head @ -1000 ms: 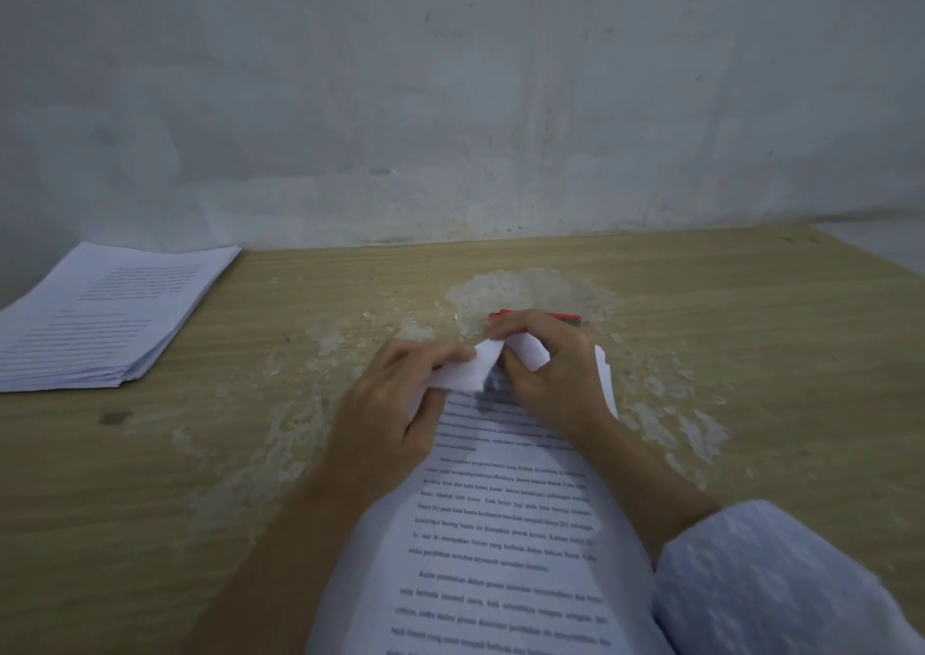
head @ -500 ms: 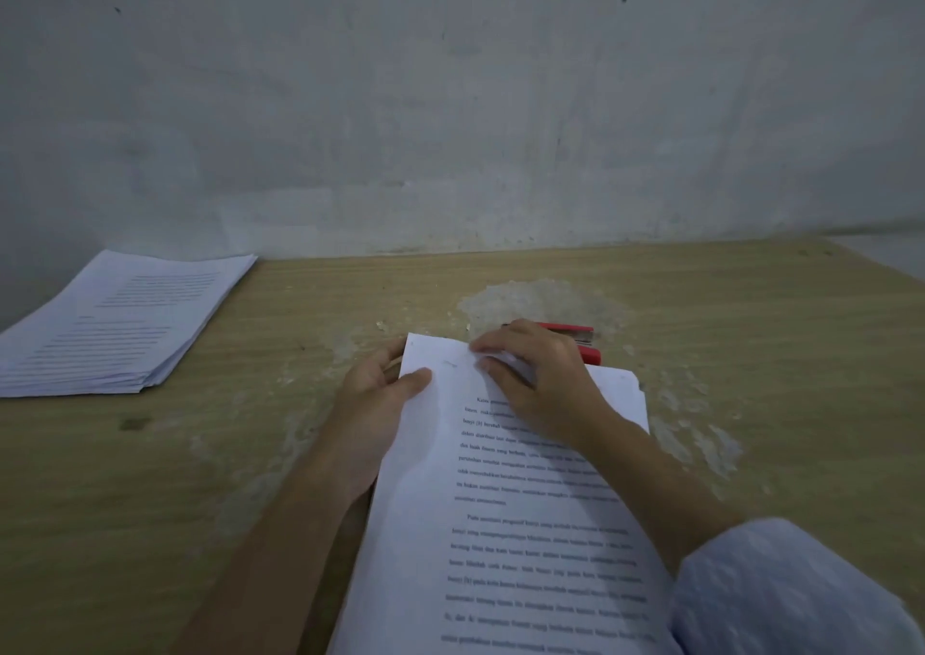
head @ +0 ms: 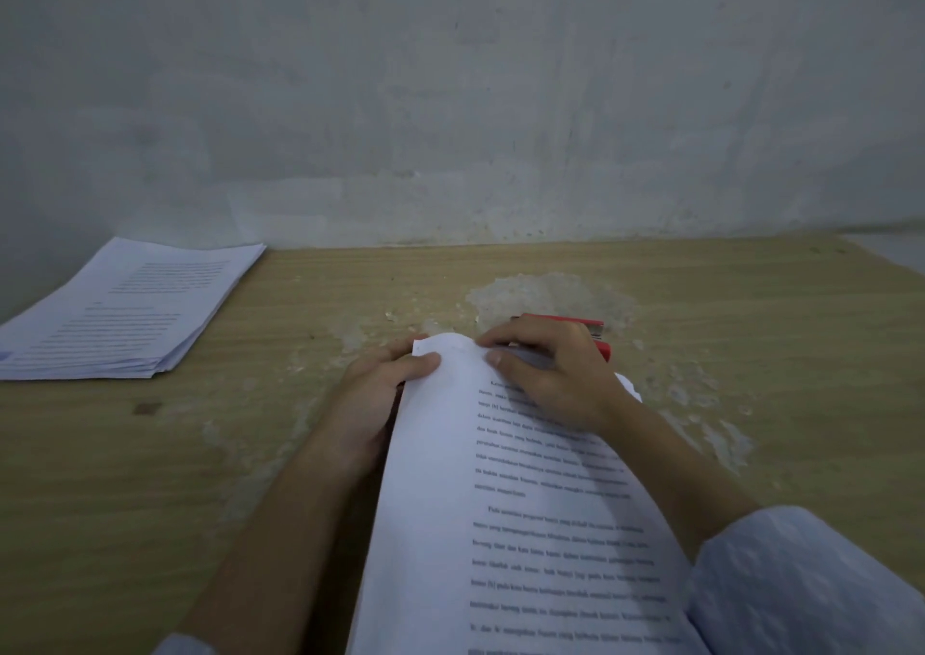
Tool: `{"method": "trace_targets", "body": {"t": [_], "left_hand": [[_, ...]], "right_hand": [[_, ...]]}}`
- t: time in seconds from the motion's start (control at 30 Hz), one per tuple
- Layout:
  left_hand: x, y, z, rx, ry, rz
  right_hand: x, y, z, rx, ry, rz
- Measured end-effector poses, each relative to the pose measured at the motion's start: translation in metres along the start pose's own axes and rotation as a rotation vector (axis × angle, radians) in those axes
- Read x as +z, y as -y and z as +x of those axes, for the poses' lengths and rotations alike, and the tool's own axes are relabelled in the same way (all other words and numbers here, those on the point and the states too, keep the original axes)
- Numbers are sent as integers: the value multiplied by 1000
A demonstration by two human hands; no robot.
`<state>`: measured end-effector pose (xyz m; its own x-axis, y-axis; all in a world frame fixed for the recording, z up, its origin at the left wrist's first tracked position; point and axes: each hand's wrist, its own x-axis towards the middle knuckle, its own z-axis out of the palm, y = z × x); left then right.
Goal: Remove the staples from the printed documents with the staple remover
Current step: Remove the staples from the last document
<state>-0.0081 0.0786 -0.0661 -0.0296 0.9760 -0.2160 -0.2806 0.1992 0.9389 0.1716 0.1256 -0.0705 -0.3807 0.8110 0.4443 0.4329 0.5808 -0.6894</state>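
The left hand (head: 373, 394) pinched the top left corner of the document (head: 520, 529), thumb lying across the top sheet and fingers curled beneath the edge, so the corner was lifted off the table (head: 250, 454); the right hand (head: 550, 379) lay on top of the page just beside that corner, fingers bent and spread, fingertips pressing the paper down; whether it also held anything under the palm could not be told. Just behind the right hand, partly hidden by its knuckles, the red staple remover (head: 585, 326) lay on the table, seemingly not gripped. No staple could be made out at the corner, the spot being too small and dim to read.

The step in hand looked like readying the stapled corner; to do it well, the corner should be kept flat and taut by the left hand while the right hand takes up the tool, slides its jaws under the staple's back and lifts straight, not sideways, lest the thin paper tear.

Farther out, a stack of papers (head: 125, 309) sat at the far left, well apart from the hands; pale worn patches marked the wood around the work; a light sleeve (head: 801, 584) covered the right forearm.
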Motion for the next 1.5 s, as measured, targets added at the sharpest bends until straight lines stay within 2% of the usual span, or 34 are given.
{"method": "trace_targets", "body": {"t": [0.23,0.47,0.6,0.73,0.87,1.07,1.2,1.37,1.5], "left_hand": [[2,-1,-2,21,7,1],[1,-2,-2,-2,-3,34],[0,-1,-1,85,-74,135],[-1,-1,-4,218,12,324],[-5,-1,-2,154,16,326],[-7,-3,0,231,-87,366],[-3,1,-1,264,-63,508],[-1,3,-3,273,-8,573],[-5,1,-2,259,29,589]], "right_hand": [[-2,4,-1,102,27,13],[-4,8,0,114,69,-17],[-3,8,0,51,45,-88],[-4,10,0,-6,87,-204],[-7,11,0,-41,115,-240],[-35,2,3,150,146,-456],[-46,-17,17,234,172,-714],[-37,-33,33,304,326,-692],[-30,-34,42,232,339,-678]]}}
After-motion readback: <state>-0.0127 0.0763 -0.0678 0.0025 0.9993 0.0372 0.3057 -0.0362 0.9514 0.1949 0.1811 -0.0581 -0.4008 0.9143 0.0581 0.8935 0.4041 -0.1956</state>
